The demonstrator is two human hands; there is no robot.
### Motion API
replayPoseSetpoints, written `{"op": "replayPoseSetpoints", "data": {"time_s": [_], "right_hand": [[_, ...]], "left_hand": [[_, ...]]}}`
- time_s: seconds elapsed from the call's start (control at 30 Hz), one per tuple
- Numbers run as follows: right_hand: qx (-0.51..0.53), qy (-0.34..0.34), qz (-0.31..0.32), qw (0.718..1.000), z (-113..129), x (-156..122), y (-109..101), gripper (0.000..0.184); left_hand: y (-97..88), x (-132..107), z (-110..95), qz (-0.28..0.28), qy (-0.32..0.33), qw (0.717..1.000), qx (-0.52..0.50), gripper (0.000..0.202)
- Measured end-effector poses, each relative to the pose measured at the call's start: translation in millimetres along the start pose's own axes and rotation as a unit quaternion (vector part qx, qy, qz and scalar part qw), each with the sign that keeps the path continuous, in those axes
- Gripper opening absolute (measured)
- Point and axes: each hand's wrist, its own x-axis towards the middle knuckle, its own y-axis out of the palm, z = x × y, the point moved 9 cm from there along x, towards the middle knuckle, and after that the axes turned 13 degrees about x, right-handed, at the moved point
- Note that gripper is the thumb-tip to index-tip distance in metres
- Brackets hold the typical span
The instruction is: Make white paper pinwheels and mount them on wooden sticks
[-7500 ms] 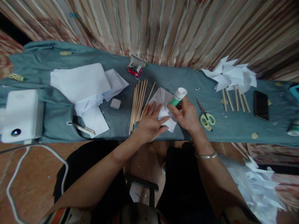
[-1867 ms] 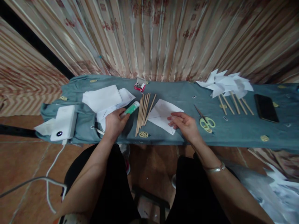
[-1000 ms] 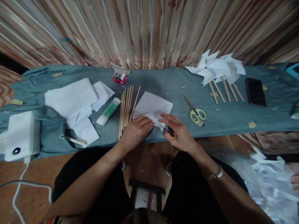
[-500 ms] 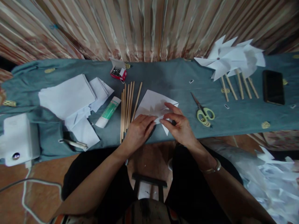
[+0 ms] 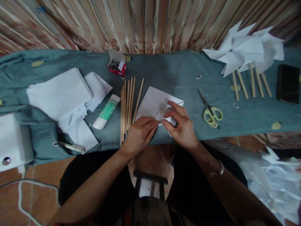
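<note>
A white paper sheet (image 5: 154, 99) with cut slits lies near the table's front edge, under both hands. Its near corner is bent up toward the middle. My left hand (image 5: 140, 131) is closed on that near edge, fingertips pressed together against the paper. My right hand (image 5: 182, 125) pinches the paper with thumb and forefinger close to the left fingertips, its other fingers raised over the sheet. The exact fold under the fingertips is hidden. Just left of the sheet lie several wooden sticks (image 5: 129, 105).
Left are a glue stick (image 5: 107, 112), a paper stack (image 5: 61, 92), a pen (image 5: 71, 147) and a white device (image 5: 15, 141). A box of pins (image 5: 117, 67) stands behind. Right are scissors (image 5: 210, 113), paper pinwheels (image 5: 246, 50) and a phone (image 5: 288, 83). A bag of pinwheels (image 5: 279, 185) sits below.
My right thumb has moved in against my left fingertips, and the near corner of the paper is gathered between them. The whole view has shifted slightly as the head moved.
</note>
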Motion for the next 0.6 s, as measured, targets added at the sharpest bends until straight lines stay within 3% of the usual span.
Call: {"op": "replayPoseSetpoints", "data": {"time_s": [0.43, 0.6], "right_hand": [[-0.027, -0.028, 0.008, 0.999, 3.4, -4.0, 1.2, 0.008], [-0.049, -0.069, 0.015, 0.996, 10.7, -7.8, 3.4, 0.025]], "left_hand": [[1.7, 3.0, 2.3, 0.01, -0.024, 1.0, -0.011, 0.017], [3.5, 2.1, 4.0, 0.014, -0.03, 0.999, -0.013, 0.019]]}}
